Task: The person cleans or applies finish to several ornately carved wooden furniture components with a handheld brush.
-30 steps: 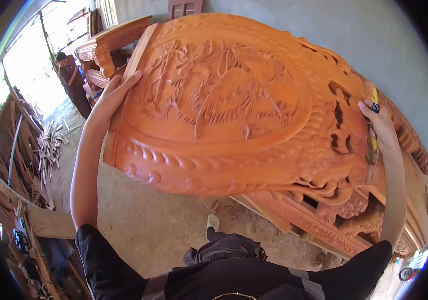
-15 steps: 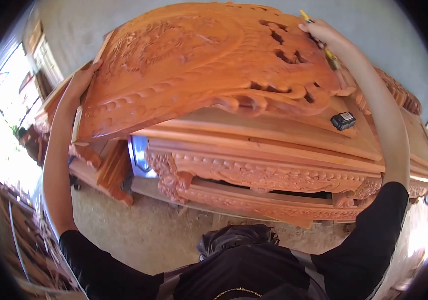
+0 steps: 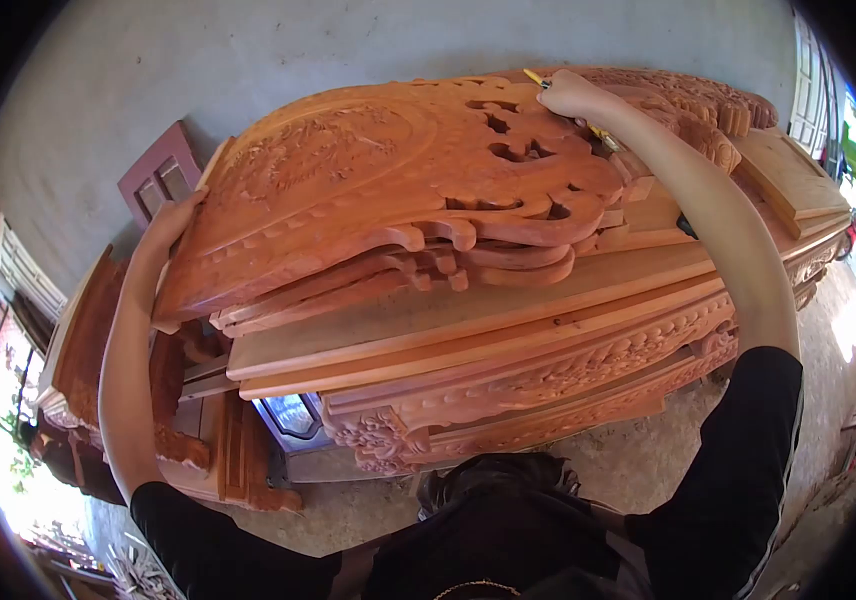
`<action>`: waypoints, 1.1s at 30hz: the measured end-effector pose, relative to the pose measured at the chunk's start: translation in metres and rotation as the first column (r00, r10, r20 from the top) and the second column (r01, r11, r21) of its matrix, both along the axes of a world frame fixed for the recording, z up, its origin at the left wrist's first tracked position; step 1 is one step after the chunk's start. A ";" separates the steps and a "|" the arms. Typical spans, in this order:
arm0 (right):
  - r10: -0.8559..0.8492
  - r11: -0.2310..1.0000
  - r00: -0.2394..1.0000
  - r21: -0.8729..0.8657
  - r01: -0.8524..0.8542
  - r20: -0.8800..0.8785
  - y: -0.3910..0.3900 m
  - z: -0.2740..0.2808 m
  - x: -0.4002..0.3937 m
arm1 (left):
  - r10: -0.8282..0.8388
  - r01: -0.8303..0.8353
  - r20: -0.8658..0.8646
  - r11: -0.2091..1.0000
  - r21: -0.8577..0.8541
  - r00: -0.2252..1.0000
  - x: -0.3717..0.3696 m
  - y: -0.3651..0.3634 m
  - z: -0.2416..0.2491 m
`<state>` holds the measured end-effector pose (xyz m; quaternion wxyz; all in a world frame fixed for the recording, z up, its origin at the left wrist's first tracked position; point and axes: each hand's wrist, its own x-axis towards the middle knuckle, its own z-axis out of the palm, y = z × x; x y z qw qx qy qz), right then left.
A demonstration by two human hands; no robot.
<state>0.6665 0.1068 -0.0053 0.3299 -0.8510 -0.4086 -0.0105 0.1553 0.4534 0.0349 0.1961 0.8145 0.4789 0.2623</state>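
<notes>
A large carved wooden panel lies over other carved pieces on a long wooden top. My left hand grips the panel's left edge, fingers wrapped round it. At the far right part of the panel is my right hand, closed round a yellow-tipped tool. Another yellow piece shows just under my right wrist. Partly hidden behind my right forearm is a small black object.
Below the top stands carved furniture. More carved pieces lie behind at right, near a flat board. A purple frame leans on the wall at left. Wooden furniture stands at lower left.
The panel and both hands sit lower in view, and stacked carved pieces now show beneath the panel. The view has turned, showing more wall and more of the right side.
</notes>
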 end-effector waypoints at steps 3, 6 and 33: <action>-0.077 0.994 0.996 -0.075 0.080 0.039 0.003 -0.006 0.000 | -0.025 0.021 -0.058 0.997 -0.071 0.998 0.016 0.039 -0.013; -0.088 0.988 0.995 -0.120 0.093 0.045 0.004 -0.008 -0.004 | 0.013 -0.001 -0.204 0.998 0.061 0.979 0.026 0.056 -0.024; -0.079 0.936 0.994 -0.337 0.102 0.082 -0.001 -0.010 -0.009 | -0.198 0.215 -0.162 0.972 0.096 0.967 0.045 0.039 -0.056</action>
